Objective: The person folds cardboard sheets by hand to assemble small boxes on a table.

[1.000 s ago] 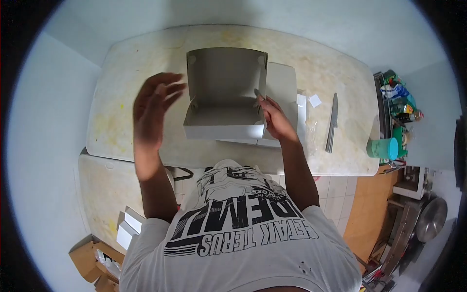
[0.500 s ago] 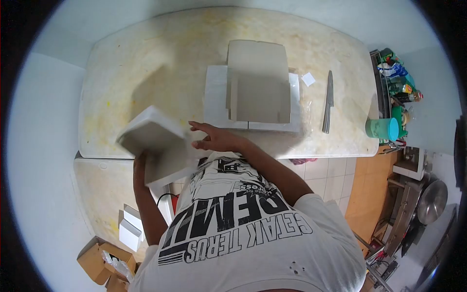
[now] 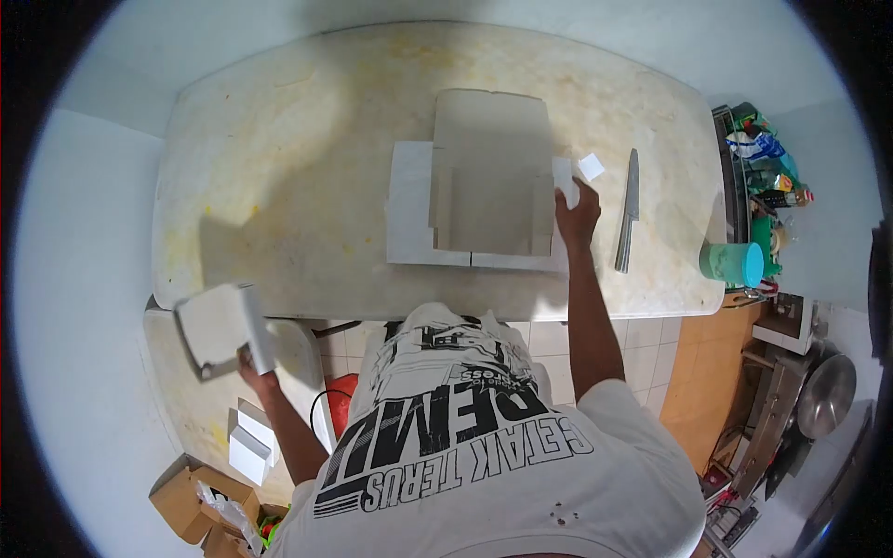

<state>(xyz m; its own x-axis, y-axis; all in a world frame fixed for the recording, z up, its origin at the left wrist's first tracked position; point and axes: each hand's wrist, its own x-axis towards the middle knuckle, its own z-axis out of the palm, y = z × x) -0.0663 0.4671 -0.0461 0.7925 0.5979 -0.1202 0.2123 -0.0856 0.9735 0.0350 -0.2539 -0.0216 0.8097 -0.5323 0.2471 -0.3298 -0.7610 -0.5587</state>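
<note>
My left hand [image 3: 258, 365] grips a small white cardboard box [image 3: 223, 325] by its near side, over the lower side table. The box is tilted, its grey inside facing me. On the main table, a flat grey cardboard box blank [image 3: 493, 172] with creased flaps lies over white sheets of the same kind [image 3: 409, 205]. At the right edge of this stack, my right hand [image 3: 579, 216] has its thumb and fingers closed around the edge of the board. Part of the edge is hidden by the fingers.
A long knife [image 3: 629, 209] lies right of the stack, near a small white square [image 3: 591, 166]. Further right stands a teal container [image 3: 732, 264]. On the side table sits another white box [image 3: 251, 446], with an open brown carton [image 3: 191, 502] below it.
My left hand has carried the white box left and down, over the side table. My right hand has moved away from that box to the right edge of the cardboard stack.
</note>
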